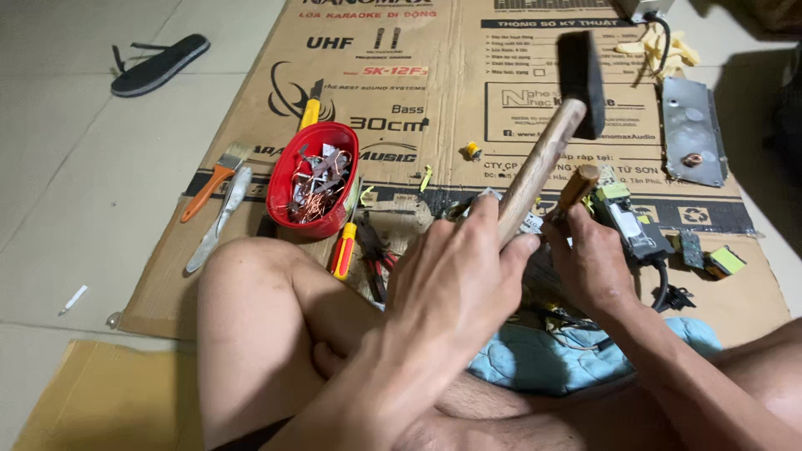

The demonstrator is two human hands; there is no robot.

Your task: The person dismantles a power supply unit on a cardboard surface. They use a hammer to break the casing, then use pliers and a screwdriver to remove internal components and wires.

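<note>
Soft, even indoor light, faint shadows, sharp focus, slight wide-angle stretch at edges.

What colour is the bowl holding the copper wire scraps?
Red, seen best in the head view: the round plastic bowl.

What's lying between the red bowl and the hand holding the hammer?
In the head view: a red-and-yellow screwdriver and red-handled pliers lie on the cardboard.

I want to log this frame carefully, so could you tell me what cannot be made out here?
Head view:
- What the wooden-handled tool in the right hand touches: hidden by both hands.
- Left hand covers the hammer handle's end.
- Grey box: cut off by the top edge.
- Red bowl scraps: too small.
</note>
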